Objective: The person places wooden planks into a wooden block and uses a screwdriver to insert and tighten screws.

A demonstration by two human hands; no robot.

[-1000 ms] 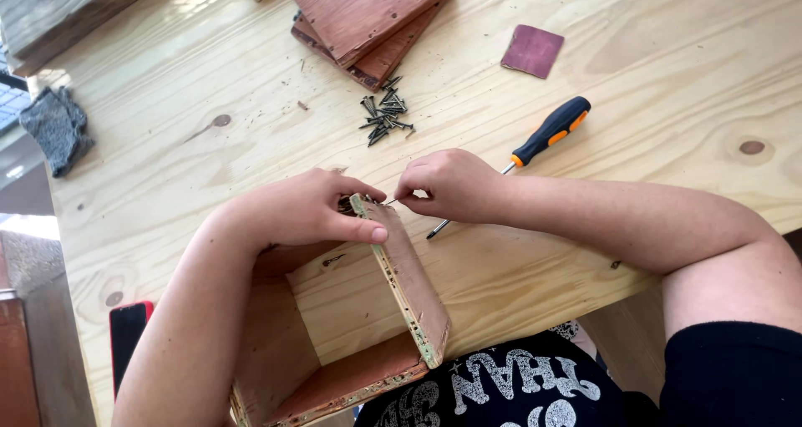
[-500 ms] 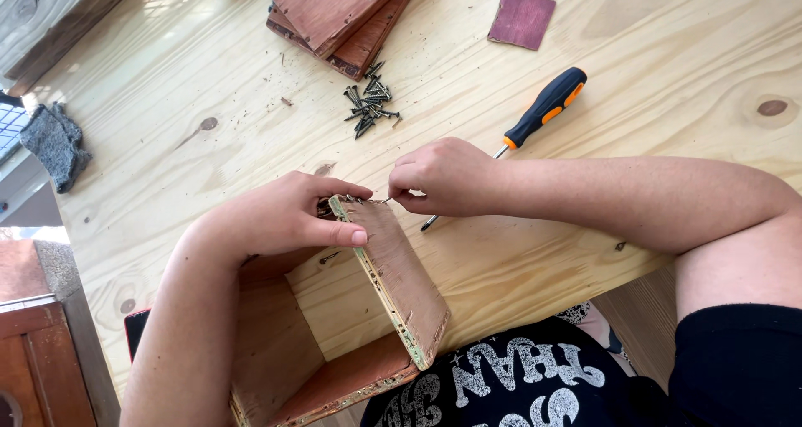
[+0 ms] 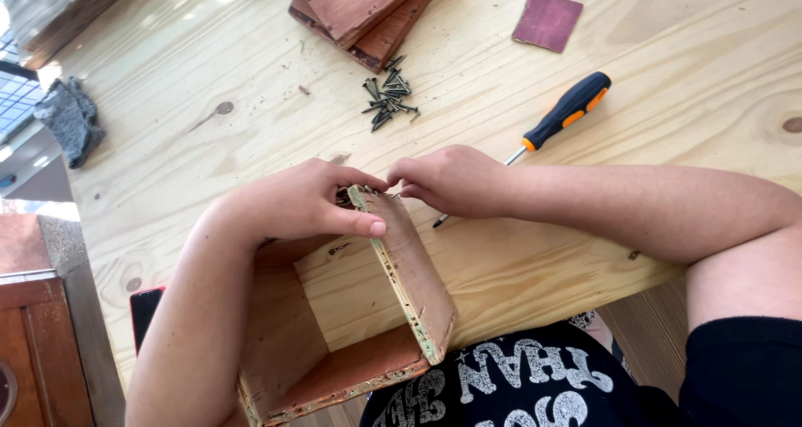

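Observation:
An open box frame of reddish-brown boards [image 3: 351,368] rests against the near edge of the pale wooden table [image 3: 209,168]. My left hand [image 3: 305,201] grips the far top corner of its right side board [image 3: 413,268], thumb pressed on the board's edge. My right hand [image 3: 451,180] is pinched at that same corner, fingertips closed on what looks like a small screw, mostly hidden. A screwdriver [image 3: 555,122] with a black and orange handle lies just behind my right hand, its tip under the hand.
A heap of dark screws [image 3: 388,101] lies in the middle of the table. Stacked reddish boards [image 3: 359,9] sit at the far edge, a square of sandpaper [image 3: 547,22] to their right. A grey rag [image 3: 71,118] lies at the left edge.
Both hands stay at the box's far corner. The view has shifted slightly; the hands' grip looks the same.

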